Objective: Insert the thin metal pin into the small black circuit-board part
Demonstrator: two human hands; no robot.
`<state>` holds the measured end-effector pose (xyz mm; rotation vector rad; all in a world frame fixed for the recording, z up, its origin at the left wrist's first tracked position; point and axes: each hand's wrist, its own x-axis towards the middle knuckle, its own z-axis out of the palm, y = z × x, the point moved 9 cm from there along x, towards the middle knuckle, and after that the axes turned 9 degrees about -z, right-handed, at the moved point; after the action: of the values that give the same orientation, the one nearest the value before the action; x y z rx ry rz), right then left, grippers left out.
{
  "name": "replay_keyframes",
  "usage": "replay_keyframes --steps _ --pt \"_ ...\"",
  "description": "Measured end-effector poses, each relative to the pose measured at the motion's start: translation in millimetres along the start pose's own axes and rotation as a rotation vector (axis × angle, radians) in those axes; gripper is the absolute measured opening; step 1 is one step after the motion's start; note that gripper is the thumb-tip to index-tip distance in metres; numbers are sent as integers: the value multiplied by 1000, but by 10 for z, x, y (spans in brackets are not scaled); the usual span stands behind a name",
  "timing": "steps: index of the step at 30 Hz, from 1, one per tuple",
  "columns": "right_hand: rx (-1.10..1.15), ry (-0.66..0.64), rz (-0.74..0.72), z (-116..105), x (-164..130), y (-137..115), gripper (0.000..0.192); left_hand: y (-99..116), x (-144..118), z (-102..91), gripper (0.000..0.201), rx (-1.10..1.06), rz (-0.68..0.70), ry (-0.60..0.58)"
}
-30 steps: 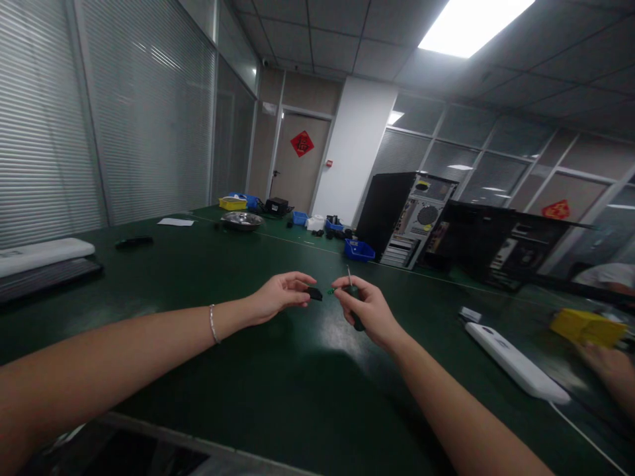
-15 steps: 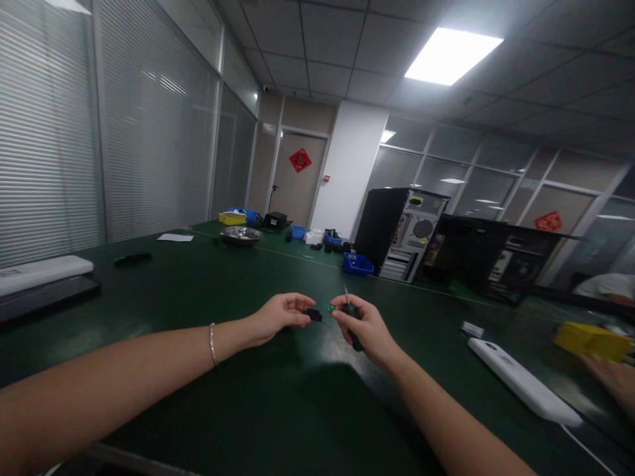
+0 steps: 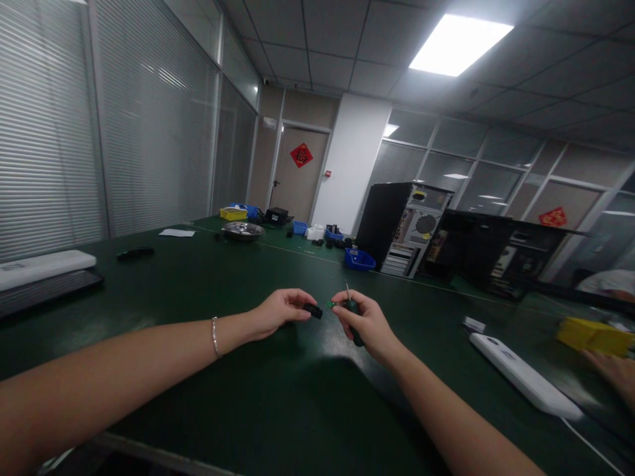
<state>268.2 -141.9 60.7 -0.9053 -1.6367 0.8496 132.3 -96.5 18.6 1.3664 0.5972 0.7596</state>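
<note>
Both my arms reach out over a dark green table [image 3: 208,284]. My left hand [image 3: 278,312], with a bracelet on its wrist, pinches a small black part [image 3: 313,310] between fingers and thumb. A few centimetres to its right, my right hand [image 3: 362,320] holds a screwdriver [image 3: 351,311] with a dark handle, its thin metal shaft pointing up, and pinches a tiny green piece [image 3: 331,304] at its fingertips. The black part and the green piece are close together but apart.
A white power strip [image 3: 520,373] lies at the right, near another person's hand [image 3: 612,371] and a yellow box [image 3: 592,336]. Two open computer cases [image 3: 404,228] stand behind. A blue bin [image 3: 360,259], a metal bowl [image 3: 242,229] and a keyboard [image 3: 47,284] are farther off.
My hands have kept their grips and stayed about the same distance apart. The view has shifted slightly, first tilting down, then back up a little.
</note>
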Motion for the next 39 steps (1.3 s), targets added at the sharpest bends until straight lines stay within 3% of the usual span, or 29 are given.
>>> replay_keyframes --steps 11,20,27,39 --pt "-10 5 -35 -3 -6 -1 17 0 -2 55 33 -28 -7 -51" --pt "-201 24 -110 48 -20 -86 16 -19 10 88 34 33 -35 -37" --pt "-403 1 -246 138 -55 -230 4 58 -28 83 34 48 29 5" --pt "-455 -19 -327 259 -64 -361 8 257 -142 -40 27 66 150 144"
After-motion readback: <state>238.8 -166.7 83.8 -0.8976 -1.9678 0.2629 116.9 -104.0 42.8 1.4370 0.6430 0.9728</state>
